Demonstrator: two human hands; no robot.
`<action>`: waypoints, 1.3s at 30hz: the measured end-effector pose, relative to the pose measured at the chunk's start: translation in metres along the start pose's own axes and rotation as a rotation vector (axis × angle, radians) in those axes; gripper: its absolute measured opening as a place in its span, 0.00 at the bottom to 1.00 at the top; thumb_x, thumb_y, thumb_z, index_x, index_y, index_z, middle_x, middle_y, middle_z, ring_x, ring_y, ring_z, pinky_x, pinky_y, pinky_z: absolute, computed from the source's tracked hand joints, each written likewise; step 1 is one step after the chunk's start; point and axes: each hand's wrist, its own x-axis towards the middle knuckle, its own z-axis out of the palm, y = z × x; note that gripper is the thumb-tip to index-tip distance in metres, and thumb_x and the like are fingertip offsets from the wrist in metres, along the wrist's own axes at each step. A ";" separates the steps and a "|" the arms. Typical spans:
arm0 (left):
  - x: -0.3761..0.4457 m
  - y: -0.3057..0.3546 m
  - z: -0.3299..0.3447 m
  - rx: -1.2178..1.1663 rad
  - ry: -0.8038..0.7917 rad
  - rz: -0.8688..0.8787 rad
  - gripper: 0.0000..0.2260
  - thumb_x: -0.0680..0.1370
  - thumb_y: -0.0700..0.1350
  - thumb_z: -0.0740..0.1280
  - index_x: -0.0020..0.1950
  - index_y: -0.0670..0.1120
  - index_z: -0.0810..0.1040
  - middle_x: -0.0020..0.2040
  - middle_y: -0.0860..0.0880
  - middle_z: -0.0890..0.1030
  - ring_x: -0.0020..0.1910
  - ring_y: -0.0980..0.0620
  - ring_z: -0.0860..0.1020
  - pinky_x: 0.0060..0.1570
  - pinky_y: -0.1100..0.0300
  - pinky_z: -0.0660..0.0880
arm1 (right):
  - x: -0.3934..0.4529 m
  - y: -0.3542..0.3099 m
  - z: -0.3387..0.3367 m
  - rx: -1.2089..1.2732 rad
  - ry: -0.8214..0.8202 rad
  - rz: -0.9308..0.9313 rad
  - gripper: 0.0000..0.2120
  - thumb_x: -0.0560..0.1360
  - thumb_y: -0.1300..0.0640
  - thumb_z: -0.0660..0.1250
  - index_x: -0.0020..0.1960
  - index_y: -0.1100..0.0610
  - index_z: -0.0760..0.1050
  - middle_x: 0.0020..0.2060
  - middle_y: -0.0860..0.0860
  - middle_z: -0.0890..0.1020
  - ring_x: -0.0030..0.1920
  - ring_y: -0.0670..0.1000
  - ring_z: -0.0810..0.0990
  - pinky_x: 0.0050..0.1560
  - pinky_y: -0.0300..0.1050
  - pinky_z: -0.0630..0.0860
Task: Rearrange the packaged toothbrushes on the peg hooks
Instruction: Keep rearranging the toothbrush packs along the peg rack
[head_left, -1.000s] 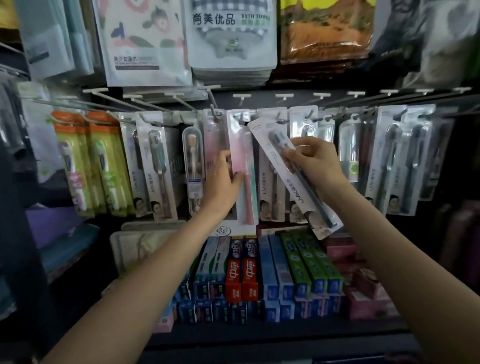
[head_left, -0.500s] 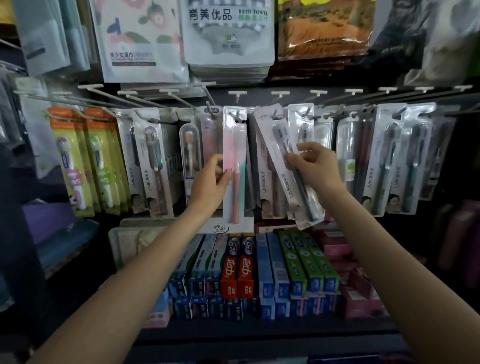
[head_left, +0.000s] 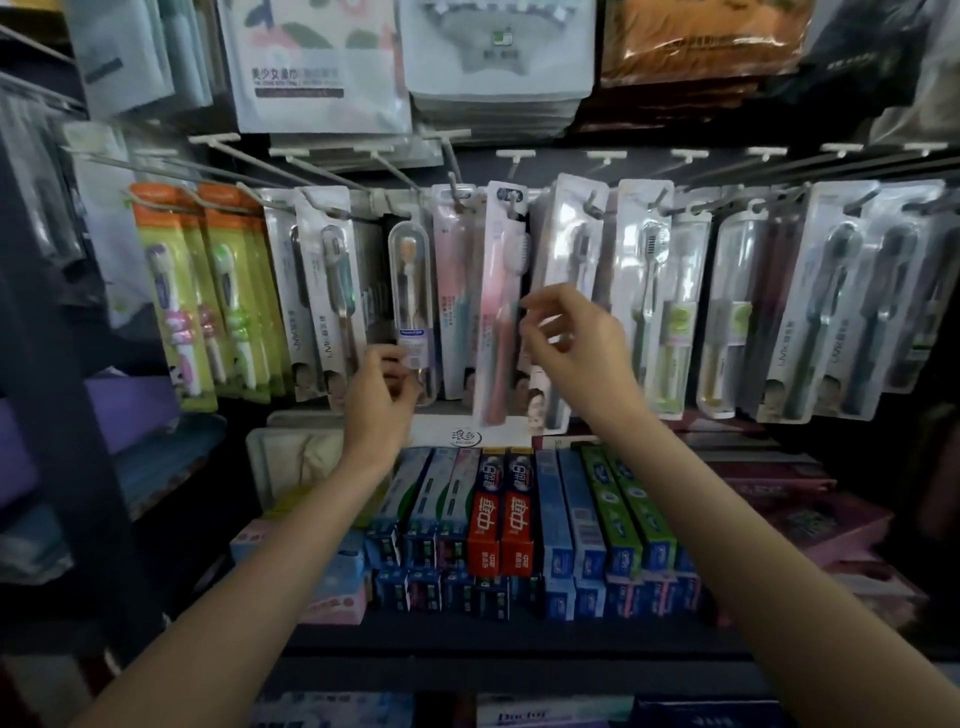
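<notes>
Toothbrush packs (head_left: 571, 291) marked "LMK" hang — left hand (head_left: 382, 395), right hand (head_left: 576, 343) loosely curled, empty.

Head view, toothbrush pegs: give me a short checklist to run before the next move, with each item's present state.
1. White pack hung on its peg: ok; it hangs among the row, its hole on the hook.
2. Right hand free of the pack: ok; fingers loosely curled, holding nothing.
3. Left hand free: cannot tell; its fingers are at the clear-case toothbrush.
4. Pink pack straight: not ok; slightly tilted.
5. Pack fully seated on the hook: cannot tell.
</notes>
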 end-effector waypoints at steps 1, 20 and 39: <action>0.001 -0.001 -0.006 0.011 0.016 0.007 0.11 0.76 0.34 0.64 0.57 0.40 0.71 0.46 0.48 0.75 0.45 0.53 0.74 0.44 0.67 0.71 | 0.000 -0.004 0.011 0.023 -0.039 -0.011 0.08 0.75 0.63 0.65 0.54 0.57 0.73 0.42 0.47 0.77 0.40 0.43 0.77 0.42 0.32 0.76; 0.036 -0.050 -0.047 0.088 0.030 -0.257 0.28 0.74 0.44 0.69 0.70 0.41 0.60 0.65 0.41 0.71 0.64 0.45 0.71 0.63 0.53 0.68 | 0.035 0.021 0.176 -0.168 -0.037 0.328 0.35 0.73 0.55 0.69 0.71 0.61 0.53 0.64 0.60 0.69 0.61 0.60 0.72 0.54 0.53 0.74; 0.026 -0.052 -0.079 0.166 0.007 -0.126 0.17 0.77 0.43 0.65 0.63 0.39 0.67 0.39 0.50 0.71 0.41 0.50 0.73 0.38 0.59 0.67 | -0.003 0.018 0.105 -0.109 0.098 0.203 0.20 0.74 0.59 0.68 0.62 0.60 0.64 0.58 0.56 0.74 0.51 0.54 0.76 0.46 0.52 0.76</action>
